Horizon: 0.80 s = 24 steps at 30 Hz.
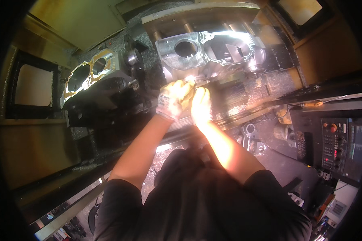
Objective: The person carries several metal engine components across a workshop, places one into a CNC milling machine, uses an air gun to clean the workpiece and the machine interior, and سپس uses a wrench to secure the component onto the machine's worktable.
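Note:
My left hand, in a light work glove, is closed with its fingers curled at the near side of a large machined metal housing. My right hand, gloved too, is close beside it with bent fingers pressed together. The fingertips of both meet at a small spot below the housing, where bright glare and the gloves hide what they grip. The housing is silvery, with a round bore and a wider irregular opening on its face. It is fixed under a thick metal plate.
At the left stands a second casting with two bores, beside a dark clamp. Machine walls with windows enclose both sides. A ledge runs before me. At the right are a control panel and metal parts on a bench.

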Available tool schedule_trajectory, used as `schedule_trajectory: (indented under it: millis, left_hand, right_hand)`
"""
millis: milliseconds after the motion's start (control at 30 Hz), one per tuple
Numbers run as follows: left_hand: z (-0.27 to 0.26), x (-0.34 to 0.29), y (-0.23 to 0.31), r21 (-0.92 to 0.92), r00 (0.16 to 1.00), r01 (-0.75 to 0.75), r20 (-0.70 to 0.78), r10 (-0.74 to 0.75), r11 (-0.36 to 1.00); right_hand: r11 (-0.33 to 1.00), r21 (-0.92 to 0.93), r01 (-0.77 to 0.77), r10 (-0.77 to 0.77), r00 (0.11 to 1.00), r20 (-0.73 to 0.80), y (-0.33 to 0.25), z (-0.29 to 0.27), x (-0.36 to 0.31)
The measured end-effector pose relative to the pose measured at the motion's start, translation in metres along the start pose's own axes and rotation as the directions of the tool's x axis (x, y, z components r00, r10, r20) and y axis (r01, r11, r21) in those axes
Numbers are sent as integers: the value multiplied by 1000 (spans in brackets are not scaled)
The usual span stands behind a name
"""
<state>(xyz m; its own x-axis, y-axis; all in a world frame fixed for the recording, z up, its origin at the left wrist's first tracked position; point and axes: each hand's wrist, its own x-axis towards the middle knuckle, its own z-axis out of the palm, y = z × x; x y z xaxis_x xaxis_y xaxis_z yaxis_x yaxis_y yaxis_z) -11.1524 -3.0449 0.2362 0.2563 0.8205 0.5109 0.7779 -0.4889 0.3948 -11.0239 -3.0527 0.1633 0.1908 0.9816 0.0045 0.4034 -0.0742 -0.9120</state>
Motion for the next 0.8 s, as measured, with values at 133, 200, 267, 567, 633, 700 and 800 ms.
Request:
schedule_trajectory:
  millis: [133, 200, 267, 567, 633, 700, 800]
  left_hand:
    - [-3, -1, 3, -50, 999, 34, 8, -34, 998]
    - [-3, -3, 0, -64, 999, 47, 19, -46, 997]
    - [-1, -7, -5, -81, 999, 49, 19, -48, 995]
    - [-29, -46, 35, -120, 932, 335, -102, -347, 935]
    - [-25, -82, 35, -201, 870, 470, -59, -489, 860]
    - [-17, -122, 31, -246, 641, 749, 32, -767, 615]
    - [-5, -216, 6, -317, 358, 888, 27, -933, 332]
  right_hand:
    - [208, 696, -687, 555, 669, 494, -21, -1, 5]
    - [65, 734, -676, 536, 644, 545, -29, 1, 9]
    - [258, 671, -695, 517, 686, 512, -34, -13, 0]
    - [645, 653, -397, 239, 916, 322, 2, -2, -5]
    - [534, 594, -602, 272, 787, 554, -11, -32, 3]
    - [563, 477, -675, 226, 681, 696, -4, -55, 21]
    - [672, 615, -412, 101, 874, 475, 45, -113, 43]
